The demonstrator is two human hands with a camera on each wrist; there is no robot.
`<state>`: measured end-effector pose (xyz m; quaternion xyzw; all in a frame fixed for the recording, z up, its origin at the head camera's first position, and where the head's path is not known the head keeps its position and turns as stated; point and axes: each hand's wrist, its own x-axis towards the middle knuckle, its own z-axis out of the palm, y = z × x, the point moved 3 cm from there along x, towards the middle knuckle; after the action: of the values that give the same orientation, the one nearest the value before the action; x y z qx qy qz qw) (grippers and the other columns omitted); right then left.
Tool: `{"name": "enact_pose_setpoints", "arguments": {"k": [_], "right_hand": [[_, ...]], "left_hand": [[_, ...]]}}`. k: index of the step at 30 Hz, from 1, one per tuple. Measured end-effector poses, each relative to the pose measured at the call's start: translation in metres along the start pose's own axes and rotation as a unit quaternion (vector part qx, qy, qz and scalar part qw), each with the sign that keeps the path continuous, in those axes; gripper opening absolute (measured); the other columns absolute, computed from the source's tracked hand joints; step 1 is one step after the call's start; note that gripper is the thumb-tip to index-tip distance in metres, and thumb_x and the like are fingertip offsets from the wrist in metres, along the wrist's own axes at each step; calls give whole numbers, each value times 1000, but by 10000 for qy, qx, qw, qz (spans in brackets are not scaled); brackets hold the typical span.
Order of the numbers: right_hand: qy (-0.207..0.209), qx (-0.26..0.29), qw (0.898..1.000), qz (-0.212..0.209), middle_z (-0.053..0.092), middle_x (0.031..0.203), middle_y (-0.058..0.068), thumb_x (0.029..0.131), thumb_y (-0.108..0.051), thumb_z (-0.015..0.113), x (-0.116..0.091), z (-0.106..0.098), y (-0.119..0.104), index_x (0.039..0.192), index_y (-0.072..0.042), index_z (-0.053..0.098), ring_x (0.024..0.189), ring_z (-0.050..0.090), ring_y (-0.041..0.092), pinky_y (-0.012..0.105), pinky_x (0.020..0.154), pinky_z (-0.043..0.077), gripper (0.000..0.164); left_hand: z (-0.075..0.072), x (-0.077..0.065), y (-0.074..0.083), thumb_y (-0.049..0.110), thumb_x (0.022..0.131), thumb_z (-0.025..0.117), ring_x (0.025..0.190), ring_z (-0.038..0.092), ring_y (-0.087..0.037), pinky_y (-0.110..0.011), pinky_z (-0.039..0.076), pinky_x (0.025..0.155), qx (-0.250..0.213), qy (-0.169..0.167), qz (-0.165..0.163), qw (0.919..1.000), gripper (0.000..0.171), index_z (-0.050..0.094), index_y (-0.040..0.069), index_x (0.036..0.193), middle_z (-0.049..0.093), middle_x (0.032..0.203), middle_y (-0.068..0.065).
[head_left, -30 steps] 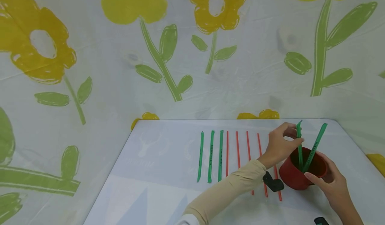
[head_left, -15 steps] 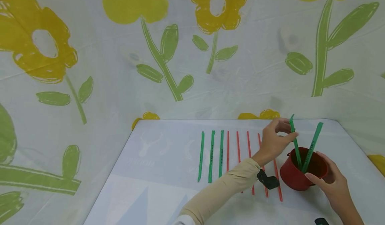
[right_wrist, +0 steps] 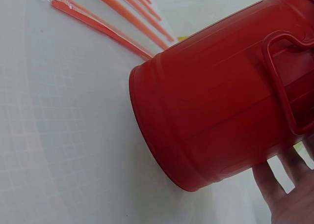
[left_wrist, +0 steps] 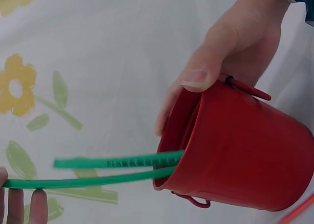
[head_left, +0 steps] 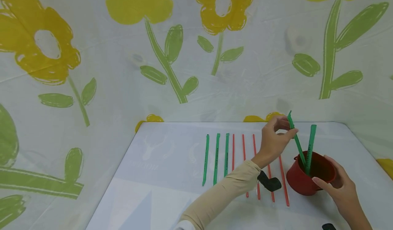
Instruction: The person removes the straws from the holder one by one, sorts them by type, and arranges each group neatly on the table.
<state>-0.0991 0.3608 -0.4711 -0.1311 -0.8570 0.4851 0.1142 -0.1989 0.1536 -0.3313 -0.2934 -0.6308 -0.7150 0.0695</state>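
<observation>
A red metal bucket [head_left: 300, 182] stands at the right of the white table, with small handles showing in the wrist views. My right hand [head_left: 341, 186] grips its right side, the thumb at the rim. In the left hand [head_left: 274, 138], fingertips and thumb pinch the upper part of a green wrapped straw [head_left: 297, 142], which leans left. The lower end of that straw is inside the bucket, hidden by the wall. Another green wrapped straw [head_left: 311, 143] with printed lettering stands almost upright in the bucket, close beside the first.
Left of the bucket, a row lies on the table [head_left: 147, 185]: several red straws [head_left: 283, 178] in clear wrap, then three green wrapped straws [head_left: 216, 158]. My left forearm [head_left: 224, 196] crosses over part of the row. A flower-printed curtain [head_left: 245, 86] hangs behind.
My left hand has moved left and slightly up with the pinched straw, which now leans left. The other straw has swung from leaning right to nearly upright. Bucket and right hand stay put.
</observation>
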Motion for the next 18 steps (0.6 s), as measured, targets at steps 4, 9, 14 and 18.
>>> {"name": "enact_pose_setpoints", "arguments": {"k": [4,9,14,18], "right_hand": [[-31,41,10000,33,37,139,-6,87,-24,69,1,0,1,150,-36,20,97,36,-6,6,63,46,81],[-46,63,9999,69,37,137,-9,87,-24,69,1,-1,2,150,-37,20,97,36,-6,7,63,46,81],[-62,25,9999,132,34,143,-3,86,-26,70,1,-1,2,149,-38,19,97,35,-6,6,63,46,83],[-56,-41,9999,140,32,147,1,86,-27,70,0,0,1,149,-39,18,98,34,-6,5,63,46,83]], "left_hand": [[-4,0,2,-6,85,63,87,62,-11,-17,53,73,-2,138,57,9999,29,53,-4,112,63,95,-20],[-8,-1,6,-7,85,62,88,63,-17,-19,54,74,-156,204,252,9994,27,52,-4,110,61,95,-22],[-12,-1,9,-9,85,61,89,63,-20,-20,54,75,-270,193,371,9988,27,51,-4,110,60,96,-22],[-14,0,13,-9,86,60,90,62,-21,-20,54,75,-290,219,487,9982,25,50,-5,109,59,97,-22]]}}
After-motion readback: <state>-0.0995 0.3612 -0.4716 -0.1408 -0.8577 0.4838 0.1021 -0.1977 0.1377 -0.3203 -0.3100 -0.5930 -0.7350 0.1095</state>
